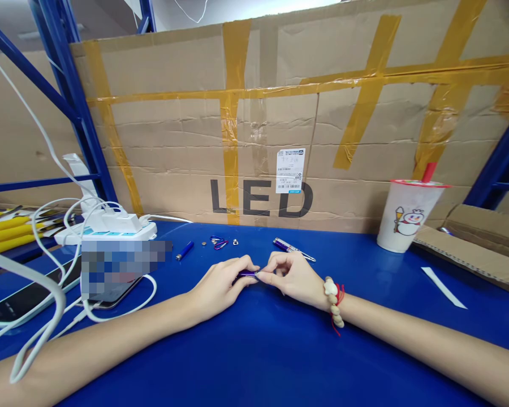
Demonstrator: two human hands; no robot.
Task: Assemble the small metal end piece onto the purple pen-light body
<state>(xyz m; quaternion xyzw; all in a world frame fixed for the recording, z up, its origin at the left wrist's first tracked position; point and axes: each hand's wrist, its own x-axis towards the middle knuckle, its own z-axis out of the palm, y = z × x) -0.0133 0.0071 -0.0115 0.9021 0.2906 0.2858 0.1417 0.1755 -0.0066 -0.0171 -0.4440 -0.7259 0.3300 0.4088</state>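
My left hand (220, 285) and my right hand (290, 277) meet over the blue table (254, 350). Both pinch a small purple tube-like part (248, 273) between their fingertips, the left holding its body, the right at its tip. My right wrist wears a beaded bracelet with a red cord (335, 299). Just beyond the hands lie a purple pen-like piece with a silver end (292, 249), a small blue cylinder (185, 250), a purple clip (219, 243) and two tiny metal bits (235, 242).
A white power strip (110, 229) with plugs and white cables lies at left, beside a phone (110, 291) and a tablet (21, 299). A lidded drink cup (407, 217) stands at right. A taped cardboard wall marked LED (258, 130) closes the back. A white strip (443, 287) lies right.
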